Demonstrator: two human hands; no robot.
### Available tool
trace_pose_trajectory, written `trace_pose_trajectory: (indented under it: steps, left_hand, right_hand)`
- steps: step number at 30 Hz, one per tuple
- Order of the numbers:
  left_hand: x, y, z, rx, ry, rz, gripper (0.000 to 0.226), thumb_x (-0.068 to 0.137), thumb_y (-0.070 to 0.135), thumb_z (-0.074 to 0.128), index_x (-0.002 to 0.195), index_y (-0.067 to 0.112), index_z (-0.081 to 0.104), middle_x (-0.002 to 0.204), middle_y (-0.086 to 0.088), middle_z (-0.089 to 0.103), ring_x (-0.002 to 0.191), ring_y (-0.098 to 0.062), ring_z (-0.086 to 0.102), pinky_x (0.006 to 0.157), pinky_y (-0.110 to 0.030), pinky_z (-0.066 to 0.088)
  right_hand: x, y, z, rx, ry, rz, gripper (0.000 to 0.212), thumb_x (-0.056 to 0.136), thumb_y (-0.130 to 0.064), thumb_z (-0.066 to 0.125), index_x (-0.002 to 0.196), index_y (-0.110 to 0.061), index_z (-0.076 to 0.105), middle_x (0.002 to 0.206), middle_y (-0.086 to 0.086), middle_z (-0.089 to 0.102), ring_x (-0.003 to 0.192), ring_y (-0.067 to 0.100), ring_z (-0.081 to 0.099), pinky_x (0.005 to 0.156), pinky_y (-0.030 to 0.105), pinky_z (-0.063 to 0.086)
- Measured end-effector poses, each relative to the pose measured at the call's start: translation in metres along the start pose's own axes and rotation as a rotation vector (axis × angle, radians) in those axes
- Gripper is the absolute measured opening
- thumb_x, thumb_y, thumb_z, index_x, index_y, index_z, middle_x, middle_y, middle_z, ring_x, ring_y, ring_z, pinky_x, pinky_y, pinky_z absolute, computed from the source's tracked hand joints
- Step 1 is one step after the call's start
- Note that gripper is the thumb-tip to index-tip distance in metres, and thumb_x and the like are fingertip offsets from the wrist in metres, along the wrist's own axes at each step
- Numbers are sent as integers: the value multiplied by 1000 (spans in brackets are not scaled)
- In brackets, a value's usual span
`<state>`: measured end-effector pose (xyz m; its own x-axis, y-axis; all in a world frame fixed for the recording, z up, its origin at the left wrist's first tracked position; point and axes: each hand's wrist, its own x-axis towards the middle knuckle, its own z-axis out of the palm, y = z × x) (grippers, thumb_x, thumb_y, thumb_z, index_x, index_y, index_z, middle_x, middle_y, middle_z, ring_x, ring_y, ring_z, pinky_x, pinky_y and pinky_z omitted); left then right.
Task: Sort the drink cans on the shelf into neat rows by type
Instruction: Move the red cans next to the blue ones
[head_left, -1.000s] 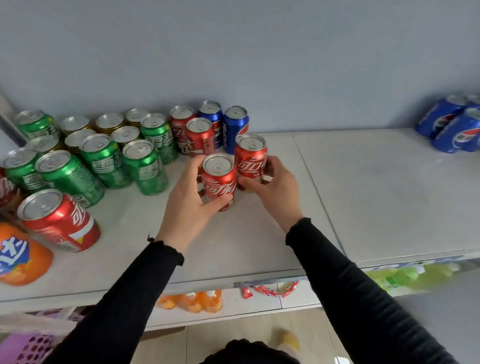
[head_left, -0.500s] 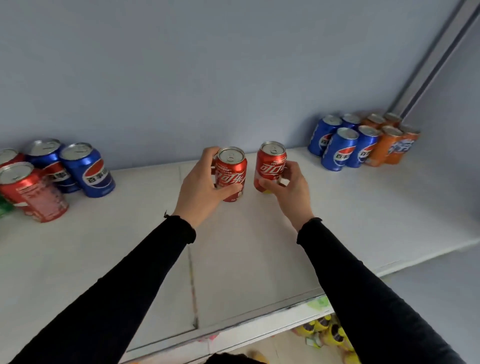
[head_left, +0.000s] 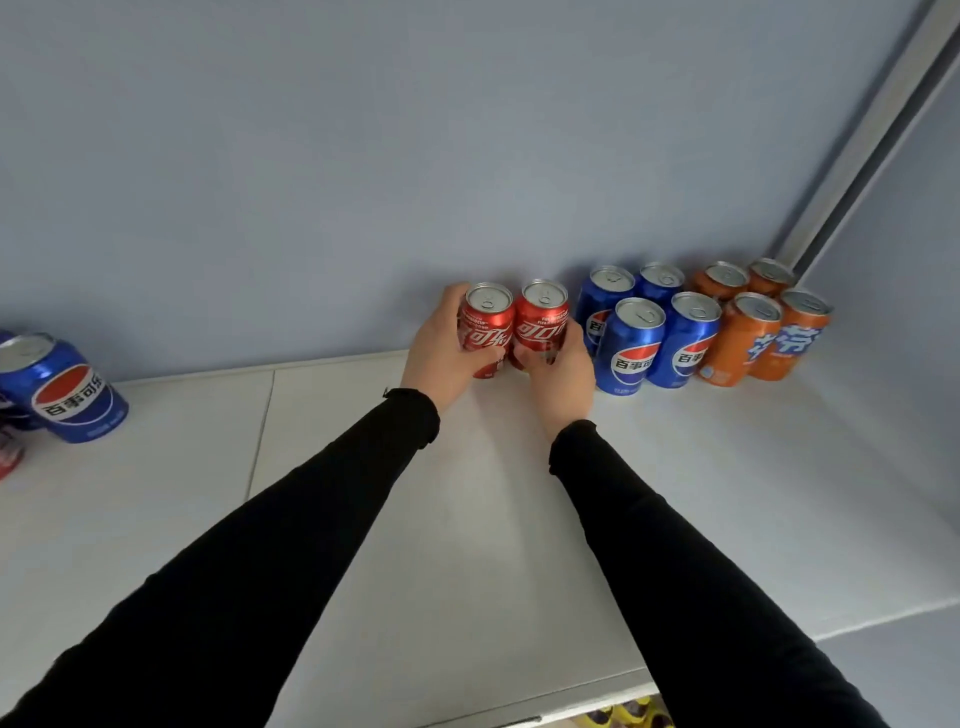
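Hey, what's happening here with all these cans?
A person in black sleeves is sorting drink cans on a white shelf. The left hand grips one red cola can and the right hand grips another red cola can, holding them side by side near the back wall, just left of four blue cans standing in a block. Beyond those stand four orange cans. At the far left, another blue can waits apart.

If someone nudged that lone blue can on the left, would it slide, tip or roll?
The blue can stands upright on the smooth white shelf, so a low push would probably slide it. It is taller than wide, so a high push might tip it. On its round side it would likely roll. Its tab looks unopened, so probably full and heavy.
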<state>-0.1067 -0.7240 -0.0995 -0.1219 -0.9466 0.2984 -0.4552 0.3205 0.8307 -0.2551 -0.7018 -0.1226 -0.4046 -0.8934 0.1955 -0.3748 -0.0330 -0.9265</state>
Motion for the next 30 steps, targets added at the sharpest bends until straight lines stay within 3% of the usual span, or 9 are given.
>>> trace_pose_trajectory:
  steps: [3, 7, 12, 15, 21, 26, 30]
  left_hand:
    - [7, 3, 9, -17, 12, 2, 68, 75, 20, 83, 131, 33, 46, 117, 17, 61, 106, 4, 60, 91, -25, 53]
    - [10, 4, 13, -15, 8, -13, 69, 75, 17, 82, 132, 32, 45, 116, 18, 59, 104, 9, 58, 94, -26, 54]
    - [-1, 4, 7, 42, -51, -37, 83, 77, 24, 83, 144, 35, 35, 134, 10, 58, 119, -8, 60, 103, -37, 51]
    - [-22, -4, -13, 313, -70, -31, 83, 89, 31, 73, 156, 22, 25, 152, -2, 46, 136, -18, 47, 111, -37, 40]
    - [-97, -21, -88, 695, -20, 12, 51, 96, 35, 60, 144, 23, 46, 143, 6, 48, 132, -16, 41, 99, -33, 45]
    - [-154, -43, -163, 834, 43, -109, 50, 95, 36, 61, 142, 22, 51, 148, 2, 47, 137, -18, 37, 106, -34, 42]
    - [-194, -53, -220, 884, 125, -193, 51, 95, 38, 63, 142, 23, 51, 147, 1, 48, 135, -18, 40, 106, -34, 42]
  right_hand:
    - [6, 3, -1, 33, 38, -1, 60, 91, -26, 71, 142, -16, 43, 134, 3, 61, 121, 19, 60, 101, 35, 50]
    - [10, 4, -2, 45, 54, -14, 63, 90, -20, 71, 144, -15, 42, 135, 3, 60, 122, 19, 60, 103, 41, 50]
    - [1, 7, -10, 25, -28, -13, 75, 86, -23, 75, 150, -15, 35, 146, 3, 52, 133, 20, 51, 111, 44, 45]
    - [-25, 6, -18, -84, -63, -56, 82, 88, -25, 73, 155, -16, 27, 156, 4, 38, 143, 21, 36, 118, 44, 34]
    - [-78, -10, -3, -418, -246, -406, 65, 89, -28, 69, 147, -15, 42, 151, 7, 41, 137, 28, 34, 111, 38, 35]
    - [-116, -39, 55, -508, -432, -570, 54, 89, -32, 69, 138, -14, 54, 150, 8, 44, 137, 30, 35, 110, 41, 40]
    - [-153, -63, 101, -491, -561, -654, 51, 93, -34, 64, 140, -16, 53, 150, 7, 44, 138, 27, 35, 114, 37, 35]
